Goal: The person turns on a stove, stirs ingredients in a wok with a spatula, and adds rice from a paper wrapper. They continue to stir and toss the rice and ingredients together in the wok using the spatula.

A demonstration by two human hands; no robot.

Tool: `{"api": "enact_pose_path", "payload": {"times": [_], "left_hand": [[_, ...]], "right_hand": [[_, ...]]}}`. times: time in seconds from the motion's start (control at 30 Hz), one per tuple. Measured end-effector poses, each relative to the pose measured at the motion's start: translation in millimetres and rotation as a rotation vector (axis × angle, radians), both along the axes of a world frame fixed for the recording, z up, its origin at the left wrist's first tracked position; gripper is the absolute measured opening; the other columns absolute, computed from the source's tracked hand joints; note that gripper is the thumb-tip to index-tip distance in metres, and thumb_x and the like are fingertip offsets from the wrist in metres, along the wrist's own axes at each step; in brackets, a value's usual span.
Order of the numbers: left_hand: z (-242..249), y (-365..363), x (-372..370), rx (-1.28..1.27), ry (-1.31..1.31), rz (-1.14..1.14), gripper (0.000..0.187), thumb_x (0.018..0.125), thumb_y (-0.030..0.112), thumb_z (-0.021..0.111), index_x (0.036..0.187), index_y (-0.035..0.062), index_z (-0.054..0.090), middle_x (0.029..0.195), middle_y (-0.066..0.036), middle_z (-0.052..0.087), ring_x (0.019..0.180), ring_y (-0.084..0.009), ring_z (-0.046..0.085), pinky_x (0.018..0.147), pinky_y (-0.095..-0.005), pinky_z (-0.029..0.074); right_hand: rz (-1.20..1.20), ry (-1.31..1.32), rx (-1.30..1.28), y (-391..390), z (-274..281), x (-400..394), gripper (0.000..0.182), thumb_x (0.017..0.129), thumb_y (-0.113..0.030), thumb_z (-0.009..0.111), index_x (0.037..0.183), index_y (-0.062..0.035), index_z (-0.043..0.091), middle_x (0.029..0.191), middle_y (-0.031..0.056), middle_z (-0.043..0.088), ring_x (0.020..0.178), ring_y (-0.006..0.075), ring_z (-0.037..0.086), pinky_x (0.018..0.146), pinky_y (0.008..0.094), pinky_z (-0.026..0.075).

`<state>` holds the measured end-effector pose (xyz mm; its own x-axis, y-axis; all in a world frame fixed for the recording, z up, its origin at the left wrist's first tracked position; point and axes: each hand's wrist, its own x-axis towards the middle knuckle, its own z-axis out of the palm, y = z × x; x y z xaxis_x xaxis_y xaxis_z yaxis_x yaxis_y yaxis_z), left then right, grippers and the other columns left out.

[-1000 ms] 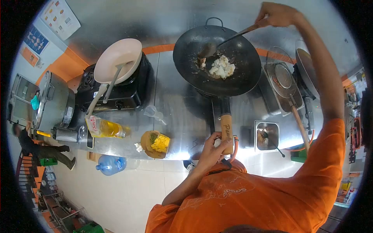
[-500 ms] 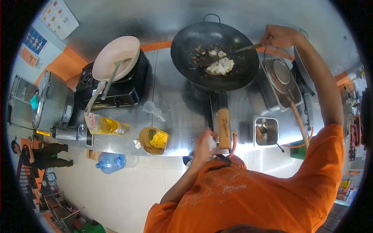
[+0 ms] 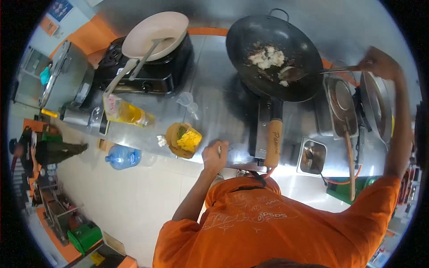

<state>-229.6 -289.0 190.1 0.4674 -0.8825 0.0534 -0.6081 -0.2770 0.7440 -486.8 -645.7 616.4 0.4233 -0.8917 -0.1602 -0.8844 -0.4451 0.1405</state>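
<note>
My right hand (image 3: pixel 380 64) is closed around the handle end of a metal spatula (image 3: pixel 333 70), whose head lies inside the dark wok (image 3: pixel 250 42). White clumped food that looks like rice (image 3: pixel 268 57) sits in the wok with small brown bits around it. The wok's wooden handle (image 3: pixel 274 143) points toward me with no hand on it. My left hand (image 3: pixel 215 155) is a fist at the front edge of the steel counter, right of a brown paper box (image 3: pixel 174 149) holding yellow and green food. A pale bit shows at its fingers, too small to name.
A light pink pan (image 3: pixel 134 42) with a utensil rests on a black gas stove (image 3: pixel 165 73). An oil bottle (image 3: pixel 129 114) lies by a clear measuring cup (image 3: pixel 185 99). Right of the wok are a strainer (image 3: pixel 343 100) and a small steel container (image 3: pixel 313 156). Another person (image 3: pixel 53 152) stands far left.
My left hand has left the wok handle's side and moved left toward the paper box. The spatula head has shifted to the right side of the wok, and the white food is more spread out.
</note>
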Motion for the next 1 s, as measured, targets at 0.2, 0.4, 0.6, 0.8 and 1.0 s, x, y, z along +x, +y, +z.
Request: {"api": "enact_pose_path", "payload": {"times": [0.2,0.4,0.6,0.8,1.0], "left_hand": [[-28,-49,6,0.148,-0.373,0.008,0.042,0.097,0.038,0.045,0.104,-0.0006,0.06,0.095,-0.025,0.066,0.081,-0.0393,0.064,0.073,-0.0477,0.05],[29,-64,-31,-0.003,0.73,-0.102,0.05,0.099,0.045,0.044,0.118,-0.0005,0.05,0.113,-0.021,0.06,0.094,-0.0321,0.062,0.078,-0.0424,0.05],[143,-88,-88,0.207,1.815,-0.186,0.035,0.093,0.03,0.062,0.113,0.0041,0.049,0.087,-0.009,0.06,0.066,-0.0178,0.061,0.058,-0.032,0.05],[147,-92,-95,0.244,1.934,-0.094,0.016,0.092,0.014,0.06,0.1,0.0086,0.048,0.072,-0.001,0.047,0.052,-0.0087,0.042,0.045,-0.026,0.039],[152,-92,-91,0.282,1.844,-0.077,0.014,0.093,0.017,0.057,0.102,0.0115,0.047,0.076,0.0,0.047,0.055,-0.0082,0.042,0.047,-0.025,0.034]], "right_hand": [[0.135,0.089,0.14,-10,6,24,0.026,0.083,-0.022,0.066,0.092,0.0008,0.074,0.067,0.0128,0.064,0.061,0.0176,0.057,0.058,0.0339,0.045],[0.121,-0.019,0.249,-3,-30,1,0.023,0.085,-0.02,0.063,0.092,-0.0008,0.074,0.067,0.0126,0.066,0.062,0.0185,0.06,0.061,0.0333,0.047],[0.403,-0.013,0.086,4,-21,4,0.022,0.086,-0.022,0.066,0.094,-0.0033,0.075,0.069,0.01,0.068,0.063,0.0176,0.062,0.062,0.0322,0.048],[0.514,0.406,0.176,-30,19,84,0.023,0.088,-0.025,0.065,0.098,-0.0074,0.076,0.055,0.0035,0.058,0.051,0.0144,0.047,0.053,0.0343,0.04],[0.197,0.211,0.296,-84,-8,51,0.026,0.089,-0.029,0.063,0.101,-0.0091,0.076,0.051,0.0038,0.055,0.05,0.0156,0.049,0.052,0.0347,0.041]]}}
